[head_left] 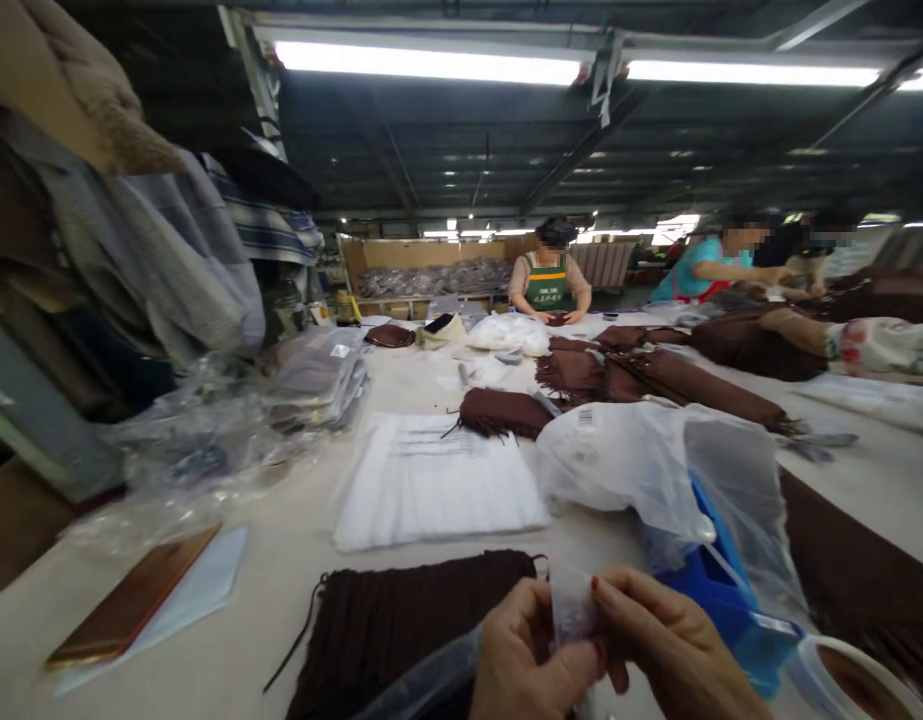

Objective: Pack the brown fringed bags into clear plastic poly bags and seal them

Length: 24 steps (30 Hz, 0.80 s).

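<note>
My left hand [517, 645] and my right hand [660, 625] meet at the front of the table. Both pinch a small translucent white piece [571, 600], perhaps a little bag or sheet; its exact kind is unclear. Directly left of them lies a folded dark brown fringed scarf [408, 610]. A strip of clear plastic [431, 675] crosses its near edge beside my left wrist. Behind the scarf sits a flat stack of white plastic bags [438, 485] with printed lines. To the right, a blue bin [720, 560] is partly covered by a sheer white bag [618, 455].
A brown notebook [138, 590] rests on a pale sheet at left, near crumpled clear plastic [198, 450] and packed grey goods [315, 370]. A round container [855, 680] stands at lower right. Brown scarves [678, 385] cover the right side. Co-workers [547, 285] stand across the table.
</note>
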Each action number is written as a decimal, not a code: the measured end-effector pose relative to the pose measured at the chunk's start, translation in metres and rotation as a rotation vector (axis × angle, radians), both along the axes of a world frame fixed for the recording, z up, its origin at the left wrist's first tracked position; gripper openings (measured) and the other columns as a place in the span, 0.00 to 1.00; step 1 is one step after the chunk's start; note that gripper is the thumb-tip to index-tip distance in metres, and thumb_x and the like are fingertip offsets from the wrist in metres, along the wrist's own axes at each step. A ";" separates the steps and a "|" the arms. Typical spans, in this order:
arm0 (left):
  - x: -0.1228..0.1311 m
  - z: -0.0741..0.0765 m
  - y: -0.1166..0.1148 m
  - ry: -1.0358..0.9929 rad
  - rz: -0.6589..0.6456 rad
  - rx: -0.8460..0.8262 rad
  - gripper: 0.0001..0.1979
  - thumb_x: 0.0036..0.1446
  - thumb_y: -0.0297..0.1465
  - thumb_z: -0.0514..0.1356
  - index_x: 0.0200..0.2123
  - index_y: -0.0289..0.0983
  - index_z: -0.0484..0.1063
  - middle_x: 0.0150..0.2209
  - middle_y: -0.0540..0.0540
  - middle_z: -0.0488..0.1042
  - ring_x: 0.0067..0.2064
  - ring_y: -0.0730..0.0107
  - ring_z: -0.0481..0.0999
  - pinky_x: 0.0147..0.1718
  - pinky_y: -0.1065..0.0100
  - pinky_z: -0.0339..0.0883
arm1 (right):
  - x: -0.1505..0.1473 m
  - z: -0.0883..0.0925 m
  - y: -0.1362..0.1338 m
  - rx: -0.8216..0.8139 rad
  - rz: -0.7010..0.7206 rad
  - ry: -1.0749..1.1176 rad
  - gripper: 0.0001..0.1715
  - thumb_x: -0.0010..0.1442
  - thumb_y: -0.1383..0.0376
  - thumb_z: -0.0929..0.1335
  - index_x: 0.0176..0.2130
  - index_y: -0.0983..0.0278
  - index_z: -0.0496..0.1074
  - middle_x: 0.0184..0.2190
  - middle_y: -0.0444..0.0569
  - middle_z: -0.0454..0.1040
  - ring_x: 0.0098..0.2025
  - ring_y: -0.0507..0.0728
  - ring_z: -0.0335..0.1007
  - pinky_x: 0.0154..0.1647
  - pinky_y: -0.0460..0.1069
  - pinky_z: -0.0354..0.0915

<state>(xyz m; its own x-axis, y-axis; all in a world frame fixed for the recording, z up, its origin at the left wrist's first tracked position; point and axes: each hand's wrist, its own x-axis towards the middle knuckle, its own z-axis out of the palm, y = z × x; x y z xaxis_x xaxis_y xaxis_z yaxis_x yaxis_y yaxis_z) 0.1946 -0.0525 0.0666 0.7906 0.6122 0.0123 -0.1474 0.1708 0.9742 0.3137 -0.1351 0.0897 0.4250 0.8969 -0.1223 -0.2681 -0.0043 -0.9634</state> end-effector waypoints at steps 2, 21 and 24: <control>-0.004 -0.006 0.004 -0.033 0.048 -0.288 0.19 0.38 0.40 0.69 0.27 0.33 0.69 0.23 0.48 0.72 0.25 0.74 0.68 0.26 0.72 0.60 | -0.008 -0.010 0.002 0.002 -0.056 0.039 0.20 0.50 0.50 0.71 0.26 0.65 0.72 0.17 0.45 0.70 0.20 0.48 0.61 0.21 0.44 0.55; -0.079 -0.022 0.020 0.354 -0.025 -0.078 0.18 0.31 0.25 0.62 0.32 0.34 0.67 0.25 0.55 0.65 0.25 0.78 0.58 0.23 0.73 0.47 | -0.038 -0.035 0.016 -0.064 0.077 -0.476 0.16 0.50 0.51 0.70 0.25 0.60 0.76 0.23 0.44 0.70 0.28 0.52 0.65 0.30 0.44 0.61; -0.092 -0.036 0.021 0.430 -0.059 -0.180 0.16 0.27 0.29 0.68 0.22 0.35 0.64 0.19 0.56 0.62 0.24 0.78 0.57 0.23 0.73 0.46 | -0.050 -0.042 0.013 -0.020 0.004 -0.564 0.14 0.52 0.51 0.68 0.29 0.56 0.77 0.23 0.42 0.73 0.27 0.52 0.67 0.29 0.42 0.62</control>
<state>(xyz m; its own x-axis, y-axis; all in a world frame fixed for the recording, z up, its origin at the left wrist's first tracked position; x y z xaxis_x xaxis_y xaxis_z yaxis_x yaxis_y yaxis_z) 0.1023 -0.0316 0.0310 0.7343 0.5280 -0.4267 0.2787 0.3387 0.8987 0.2634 -0.1220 0.0476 0.4261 0.8985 0.1059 0.2883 -0.0239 -0.9572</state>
